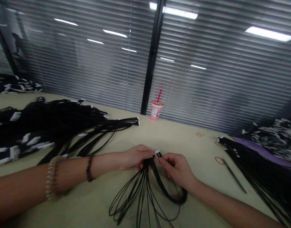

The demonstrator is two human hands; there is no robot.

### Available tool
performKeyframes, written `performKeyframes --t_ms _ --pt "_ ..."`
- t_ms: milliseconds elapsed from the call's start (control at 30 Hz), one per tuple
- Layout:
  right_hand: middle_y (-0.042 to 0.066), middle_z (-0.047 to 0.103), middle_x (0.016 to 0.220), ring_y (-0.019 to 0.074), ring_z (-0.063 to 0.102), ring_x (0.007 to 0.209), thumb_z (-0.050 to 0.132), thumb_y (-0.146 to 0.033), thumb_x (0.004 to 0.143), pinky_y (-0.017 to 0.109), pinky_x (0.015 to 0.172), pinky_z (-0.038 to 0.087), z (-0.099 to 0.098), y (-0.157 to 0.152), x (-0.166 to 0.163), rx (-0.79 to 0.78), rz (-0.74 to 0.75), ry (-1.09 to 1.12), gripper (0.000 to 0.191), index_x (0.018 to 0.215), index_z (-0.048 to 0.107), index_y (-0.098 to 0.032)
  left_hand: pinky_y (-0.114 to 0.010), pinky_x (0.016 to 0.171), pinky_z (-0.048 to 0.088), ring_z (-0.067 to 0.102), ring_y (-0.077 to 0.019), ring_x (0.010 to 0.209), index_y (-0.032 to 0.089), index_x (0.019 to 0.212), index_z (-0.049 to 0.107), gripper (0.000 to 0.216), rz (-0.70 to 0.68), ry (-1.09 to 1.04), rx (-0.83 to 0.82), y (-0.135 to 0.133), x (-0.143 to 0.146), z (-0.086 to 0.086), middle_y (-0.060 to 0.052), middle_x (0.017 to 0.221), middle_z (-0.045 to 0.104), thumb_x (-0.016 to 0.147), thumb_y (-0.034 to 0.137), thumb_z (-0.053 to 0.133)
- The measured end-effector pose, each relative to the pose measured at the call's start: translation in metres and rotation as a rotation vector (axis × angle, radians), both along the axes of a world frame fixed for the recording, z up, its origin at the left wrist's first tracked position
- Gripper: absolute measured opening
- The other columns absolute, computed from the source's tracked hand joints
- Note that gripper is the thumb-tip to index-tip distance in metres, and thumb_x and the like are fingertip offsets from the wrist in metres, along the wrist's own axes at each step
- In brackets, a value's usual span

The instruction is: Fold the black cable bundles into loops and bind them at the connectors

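Observation:
Both hands meet over a bundle of thin black wires (145, 183) above the table. My left hand (137, 157) is closed on one end of this wire harness, where a white connector strip (150, 156) shows at the thumb. My right hand (176, 167) pinches the harness's other end, just below a small white connector (157, 152). The wires loop down between the hands, some fanned out to the left and a thicker strand curving to the right. The fingers partly hide both connectors.
Piles of black wire harnesses (48, 117) lie at the left, more harnesses (261, 171) at the right. A pink cup (156, 110) with a red straw stands by the window blinds (100, 69). Rubber bands (219, 160) and a thin dark pen-like stick (235, 175) lie right of my hand.

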State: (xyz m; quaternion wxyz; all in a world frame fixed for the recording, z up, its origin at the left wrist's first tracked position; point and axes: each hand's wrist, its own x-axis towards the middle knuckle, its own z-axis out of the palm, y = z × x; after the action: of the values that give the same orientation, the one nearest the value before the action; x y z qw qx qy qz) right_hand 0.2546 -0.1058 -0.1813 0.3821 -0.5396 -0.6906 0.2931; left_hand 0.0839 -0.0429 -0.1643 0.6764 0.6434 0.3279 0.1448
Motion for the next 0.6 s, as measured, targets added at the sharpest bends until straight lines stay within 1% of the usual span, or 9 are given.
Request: performKeyframes --t_ms 133,200,300,500,600 --pt "-0.002 0.049 0.052 0.0051 0.04 0.044 0.044 -0.038 0.08 0.016 0.042 0.028 -0.003 0.0015 0.0018 0.101 -0.001 -0.109 0.032 0.071 0.062 -0.013 -0.014 0.037 0.026 0.041 -0.0027 0.035 0.012 0.084 0.056 0.044 -0.023 -0.008 -0.003 0.0026 -0.0007 -0.0031 0.002 0.051 0.055 0.072 0.052 0.046" --pt "-0.001 0.051 0.053 0.0057 0.04 0.047 0.045 -0.037 0.079 0.016 0.044 0.028 -0.0025 0.0029 0.0005 0.113 0.009 -0.149 0.031 0.069 0.063 -0.013 -0.014 0.036 0.026 0.041 -0.0031 0.035 0.012 0.082 0.056 0.043 -0.04 -0.003 0.001 0.0034 -0.0014 -0.0044 0.002 0.051 0.055 0.072 0.052 0.045" --pt "-0.001 0.049 0.051 0.0057 0.037 0.046 0.045 -0.035 0.079 0.016 0.044 0.026 -0.0012 0.0047 -0.0021 0.119 0.003 -0.191 0.032 0.065 0.062 -0.013 -0.014 0.035 0.026 0.042 -0.0033 0.035 0.012 0.08 0.055 0.041 -0.057 -0.01 0.001 0.0043 -0.0026 -0.0053 0.002 0.05 0.054 0.072 0.051 0.045" --pt "-0.002 0.051 0.053 0.0056 0.039 0.048 0.043 -0.031 0.08 0.016 0.045 0.027 0.001 0.003 -0.0029 0.142 0.001 -0.187 0.029 0.069 0.063 -0.015 -0.014 0.036 0.027 0.043 -0.0034 0.037 0.012 0.081 0.055 0.042 -0.075 -0.011 0.007 0.0045 -0.0025 -0.0045 0.002 0.05 0.054 0.073 0.052 0.044" --pt "-0.003 0.049 0.052 0.0052 0.038 0.047 0.042 -0.031 0.081 0.016 0.045 0.026 0.0007 0.0019 -0.0019 0.151 0.014 -0.193 0.028 0.069 0.062 -0.015 -0.014 0.036 0.027 0.044 -0.0034 0.037 0.012 0.081 0.055 0.041 -0.064 -0.001 0.023 0.0036 -0.0021 -0.004 0.002 0.051 0.054 0.073 0.051 0.045"
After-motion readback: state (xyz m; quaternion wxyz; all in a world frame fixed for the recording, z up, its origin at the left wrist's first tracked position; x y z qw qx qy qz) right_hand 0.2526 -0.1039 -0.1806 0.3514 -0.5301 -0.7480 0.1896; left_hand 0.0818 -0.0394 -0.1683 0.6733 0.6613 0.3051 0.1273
